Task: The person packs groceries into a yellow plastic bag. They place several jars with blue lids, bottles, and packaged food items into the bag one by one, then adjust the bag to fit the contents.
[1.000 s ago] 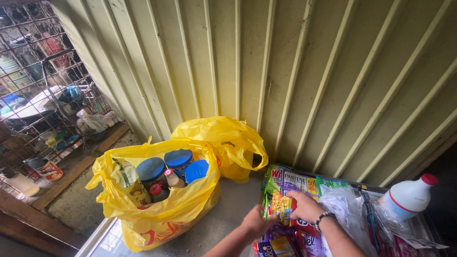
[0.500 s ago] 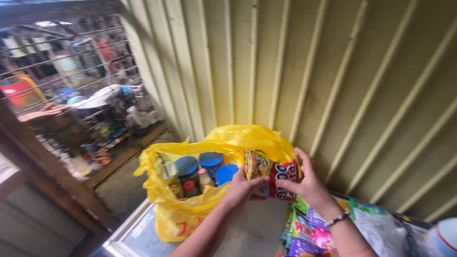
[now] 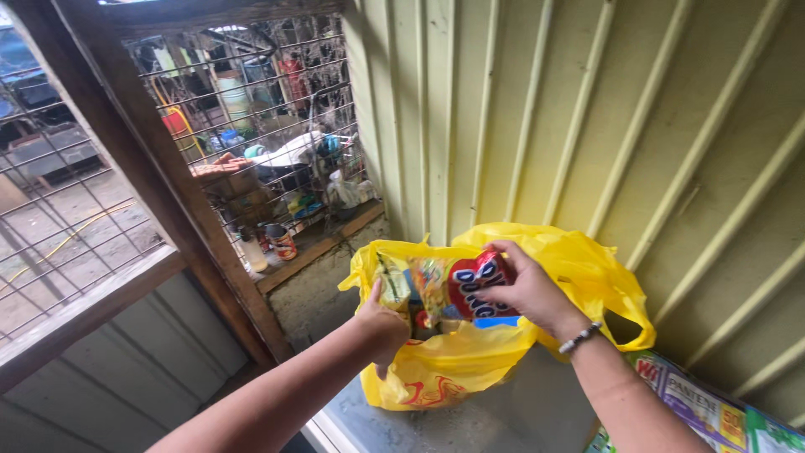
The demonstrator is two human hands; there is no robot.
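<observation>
A: We had the snack packet [image 3: 457, 285] right at the mouth of the yellow bag [image 3: 453, 369], which sat on the grey counter [image 3: 520, 415] by the ribbed wall [image 3: 637, 126].

B: And our grip?

A: Our right hand [image 3: 528, 294] was closed around the packet's right end, fingers over the top edge. Our left hand [image 3: 384, 323] was clamped on the bag's near rim, holding the mouth open.

B: How did the packet look?

A: Glossy and crinkled, yellow and green with a big red patch, lying sideways and a bit puffed. It would crush easily.

B: What could have gone wrong, in our view?

A: The bag was soft and looked full, with something blue just under the packet. If the rim had slipped from our left hand, the mouth might have folded shut and the packet caught on it. The bag also sat close to the counter's edge, so a push might have tipped it off.

B: Anything else nearby?

A: More printed packets [image 3: 704, 407] at our right, and a wire-mesh window [image 3: 251, 134] to the left.
</observation>
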